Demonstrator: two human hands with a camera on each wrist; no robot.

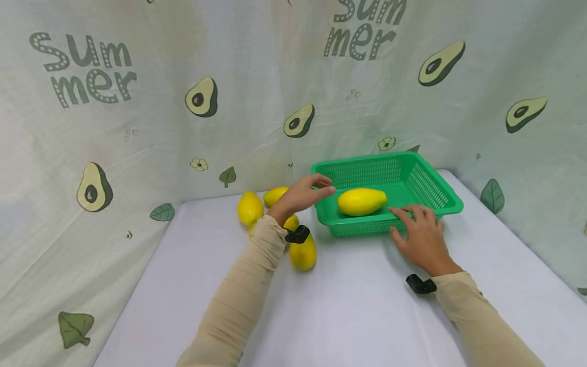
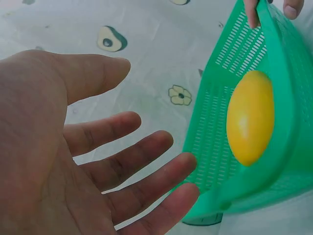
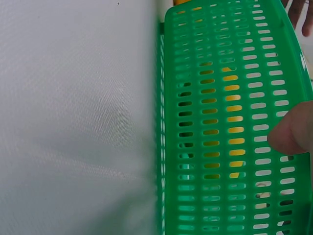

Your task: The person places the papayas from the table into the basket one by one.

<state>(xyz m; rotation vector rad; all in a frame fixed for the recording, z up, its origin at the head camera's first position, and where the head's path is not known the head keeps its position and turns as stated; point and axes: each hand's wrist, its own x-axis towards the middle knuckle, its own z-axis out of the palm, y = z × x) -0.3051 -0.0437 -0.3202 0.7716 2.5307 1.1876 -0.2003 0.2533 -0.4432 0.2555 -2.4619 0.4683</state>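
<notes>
A pale, nearly white surface (image 1: 357,311) is seen, by which a fine woven texture and faint creases are shown at close range. Toward its far right part, a green basket (image 1: 357,229) with slotted walls is stood upright. To the left of the basket, yellow fruits (image 1: 250,206) are grouped near the back edge, some partly hidden. Another yellow fruit (image 1: 303,254) is laid nearest the front, near the basket's front left corner.
</notes>
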